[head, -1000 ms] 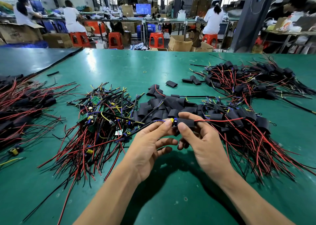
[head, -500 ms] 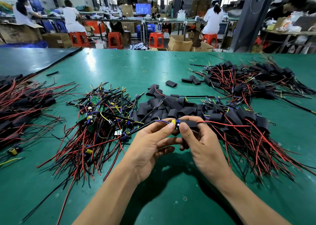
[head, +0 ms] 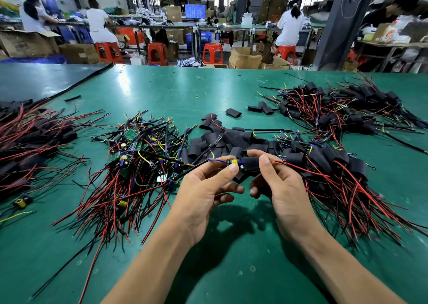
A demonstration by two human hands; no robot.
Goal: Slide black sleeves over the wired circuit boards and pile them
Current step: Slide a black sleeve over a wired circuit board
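Currently: left hand (head: 203, 195) thumb and forefinger pinch circuit board (head: 232, 161) (yellow part exposed); right hand (head: 284, 192) pinches black sleeve (head: 250, 165), partly over board, above green surface (head: 162, 90) middle, toward near edge.

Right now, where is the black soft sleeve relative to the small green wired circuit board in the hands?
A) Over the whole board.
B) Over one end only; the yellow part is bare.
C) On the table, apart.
B: the black soft sleeve in the right hand covers one end of the small green wired circuit board; its yellow part shows bare at the left hand.
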